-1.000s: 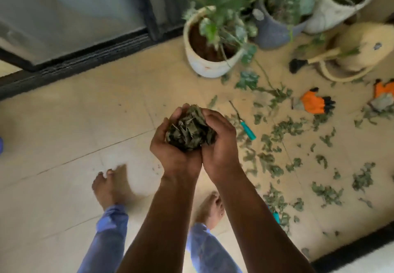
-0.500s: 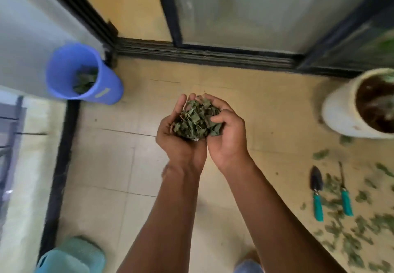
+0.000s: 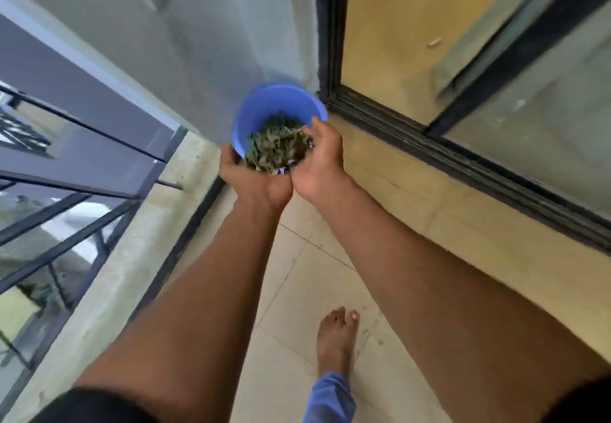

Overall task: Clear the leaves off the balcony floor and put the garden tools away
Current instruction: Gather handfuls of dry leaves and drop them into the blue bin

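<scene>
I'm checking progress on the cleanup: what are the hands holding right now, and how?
A heap of leaves, cupped from below and at the sides between the left hand and right hand, held over the blue bucket.

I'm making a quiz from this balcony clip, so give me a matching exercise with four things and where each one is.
1. round blue plastic bucket
2. heap of cut green leaves
3. bare foot
4. dark metal railing

A. on the pale floor tiles
B. along the left edge
C. cupped in both hands
D. by the wall, beside the sliding door's dark frame

Pairs: 1-D, 2-C, 3-A, 4-B
</scene>
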The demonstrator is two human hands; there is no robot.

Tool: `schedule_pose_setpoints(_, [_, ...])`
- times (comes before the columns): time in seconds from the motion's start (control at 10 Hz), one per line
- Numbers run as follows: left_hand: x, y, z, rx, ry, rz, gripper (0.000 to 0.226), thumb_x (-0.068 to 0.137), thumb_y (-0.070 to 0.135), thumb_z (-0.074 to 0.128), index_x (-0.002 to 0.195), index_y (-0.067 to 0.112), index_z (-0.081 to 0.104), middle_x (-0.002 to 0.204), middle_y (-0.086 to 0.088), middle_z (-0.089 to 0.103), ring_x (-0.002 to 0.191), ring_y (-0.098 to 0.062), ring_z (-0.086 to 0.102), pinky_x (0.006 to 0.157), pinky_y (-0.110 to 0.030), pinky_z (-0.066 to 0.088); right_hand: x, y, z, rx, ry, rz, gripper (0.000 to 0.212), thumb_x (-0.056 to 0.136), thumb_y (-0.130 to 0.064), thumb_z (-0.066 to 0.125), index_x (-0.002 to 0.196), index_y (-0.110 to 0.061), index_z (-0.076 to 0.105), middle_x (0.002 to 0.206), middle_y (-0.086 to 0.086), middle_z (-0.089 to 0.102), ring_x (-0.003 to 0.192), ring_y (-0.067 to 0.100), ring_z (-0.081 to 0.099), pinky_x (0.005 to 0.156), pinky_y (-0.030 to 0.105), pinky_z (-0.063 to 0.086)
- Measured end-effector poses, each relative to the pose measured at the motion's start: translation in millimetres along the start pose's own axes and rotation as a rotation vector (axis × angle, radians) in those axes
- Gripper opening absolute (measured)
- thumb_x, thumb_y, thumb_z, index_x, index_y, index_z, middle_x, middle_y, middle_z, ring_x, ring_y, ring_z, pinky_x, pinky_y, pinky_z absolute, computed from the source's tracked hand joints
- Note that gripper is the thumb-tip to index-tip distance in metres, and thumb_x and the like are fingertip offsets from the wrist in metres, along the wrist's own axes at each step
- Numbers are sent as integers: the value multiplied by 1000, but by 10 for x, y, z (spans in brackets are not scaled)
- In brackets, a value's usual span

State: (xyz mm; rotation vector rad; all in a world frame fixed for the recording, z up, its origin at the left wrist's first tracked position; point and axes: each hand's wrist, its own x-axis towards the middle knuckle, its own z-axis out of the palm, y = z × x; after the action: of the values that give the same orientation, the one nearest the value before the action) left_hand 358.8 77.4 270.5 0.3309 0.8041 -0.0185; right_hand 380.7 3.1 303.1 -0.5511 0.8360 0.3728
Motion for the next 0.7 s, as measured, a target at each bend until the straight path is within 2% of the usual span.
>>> schedule_pose_setpoints(0.1, [387, 354, 201, 92, 88, -65, 82, 81, 60, 58, 140, 3, 58, 138, -28, 60, 130, -49, 54, 116, -63, 34, 281, -63, 325, -43, -8, 105, 45, 102, -42, 51, 131, -8, 57, 114, 18, 64, 114, 36, 63, 69, 39, 49])
schedule_pose_setpoints(0.2, [373, 377, 192, 22, 35, -194, 94, 79, 61, 63, 145, -5, 48, 143, -37, 50, 131, -52, 51, 114, -63, 35, 485, -100, 506, -50, -25, 164, 61, 99, -53, 53, 147, -15, 46, 131, 19, 58, 123, 36, 59, 85, 43, 51])
schedule_pose_setpoints(0.3, [103, -949, -2207, 1114, -229, 8, 55, 75, 49, 83, 112, 10, 70, 162, -13, 29, 102, -35, 70, 86, -45, 56, 636, -129, 518, -87, -14, 162, 75, 99, -56, 53, 160, -18, 30, 161, 17, 33, 149, 32, 34, 117, 43, 31])
schedule_pose_setpoints(0.4, [-6, -1912, -3484, 1289, 34, -492, 24, 96, 49, 60, 114, 33, 56, 145, -4, 49, 121, -33, 61, 103, -46, 43, 612, -189, 377, -164, -78, 123, 70, 101, -53, 51, 157, -14, 36, 162, 20, 33, 151, 34, 32, 121, 44, 27])
schedule_pose_setpoints(0.5, [250, -373, -809, 1017, 47, -118, 22, 103, 54, 41, 112, 44, 58, 141, -9, 62, 131, -27, 55, 117, -41, 31, 470, -218, 36, -339, -82, 71, 50, 104, -43, 50, 142, -10, 55, 142, 18, 58, 128, 30, 57, 104, 41, 45])
schedule_pose_setpoints(0.6, [16, -112, 33, 625, 119, -171, 28, 101, 43, 48, 109, 24, 67, 109, -1, 72, 103, -22, 66, 107, -39, 46, 213, -164, -556, -466, 63, -40, 13, 101, -20, 59, 105, -11, 66, 116, 27, 71, 90, 27, 65, 72, 30, 50])
schedule_pose_setpoints(0.7, [-404, -801, -417, 1006, 137, -279, 15, 97, 29, 52, 99, 22, 66, 85, 3, 70, 77, -17, 64, 81, -29, 53, -109, 7, -1423, -513, 254, -96, 11, 96, -13, 62, 85, -15, 66, 100, 26, 74, 76, 27, 65, 58, 27, 49])
